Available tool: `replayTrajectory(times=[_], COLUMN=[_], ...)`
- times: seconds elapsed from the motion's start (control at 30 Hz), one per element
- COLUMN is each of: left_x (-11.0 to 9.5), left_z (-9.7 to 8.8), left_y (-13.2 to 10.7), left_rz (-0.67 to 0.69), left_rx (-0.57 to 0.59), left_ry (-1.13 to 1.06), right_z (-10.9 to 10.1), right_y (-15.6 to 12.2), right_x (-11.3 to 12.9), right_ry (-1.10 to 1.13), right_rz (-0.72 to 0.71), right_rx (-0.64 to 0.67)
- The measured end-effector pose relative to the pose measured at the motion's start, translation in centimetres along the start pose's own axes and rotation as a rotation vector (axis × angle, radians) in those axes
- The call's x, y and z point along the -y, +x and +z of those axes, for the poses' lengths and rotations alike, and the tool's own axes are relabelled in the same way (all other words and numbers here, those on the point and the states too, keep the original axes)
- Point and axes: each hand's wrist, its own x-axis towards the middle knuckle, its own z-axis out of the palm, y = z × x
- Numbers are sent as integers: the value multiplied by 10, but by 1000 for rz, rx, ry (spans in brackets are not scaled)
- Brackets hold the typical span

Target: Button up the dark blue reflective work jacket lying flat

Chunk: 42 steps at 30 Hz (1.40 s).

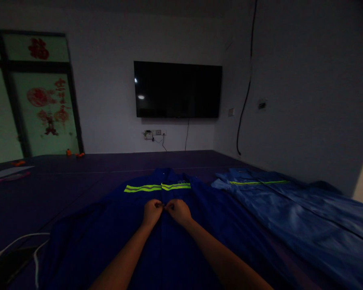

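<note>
A dark blue work jacket point(115, 237) with a yellow-green reflective band lies spread flat in front of me. My left hand point(152, 212) and my right hand point(178, 211) meet at the jacket's front opening, just below the band. Both hands are closed in a pinch on the front edges of the fabric, fingertips almost touching. What small part they pinch is too dark to make out.
A second, lighter blue jacket point(290, 213) with a reflective band lies to the right. White cables point(21, 241) and a dark device lie at the lower left. A TV point(178, 89) hangs on the far wall. Small orange items point(74, 153) sit far left.
</note>
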Motion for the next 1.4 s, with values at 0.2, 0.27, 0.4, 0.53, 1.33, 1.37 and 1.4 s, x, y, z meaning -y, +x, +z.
replayTrajectory(times=[0.2, 0.27, 0.4, 0.53, 1.33, 1.37, 1.4], left_x=[6, 8, 8, 9, 0, 0, 0], left_z=[1, 2, 2, 2, -2, -2, -2], left_y=[1, 1, 1, 3, -1, -1, -1], left_rz=[27, 38, 46, 25, -134, -136, -137], left_rx=[8, 13, 15, 21, 99, 100, 101], left_ry=[-49, -71, -125, -190, -383, -378, -373], right_z=[0, -1, -3, -3, 0, 0, 0], right_y=[-1, -2, -3, -3, -2, -2, -2], right_x=[3, 5, 6, 6, 3, 3, 3], right_ry=[-62, -79, -89, -70, 34, 36, 38], right_rz=[-35, -41, -58, -65, -36, -39, -42], right_rx=[-10, -2, -8, -29, -43, -42, -39])
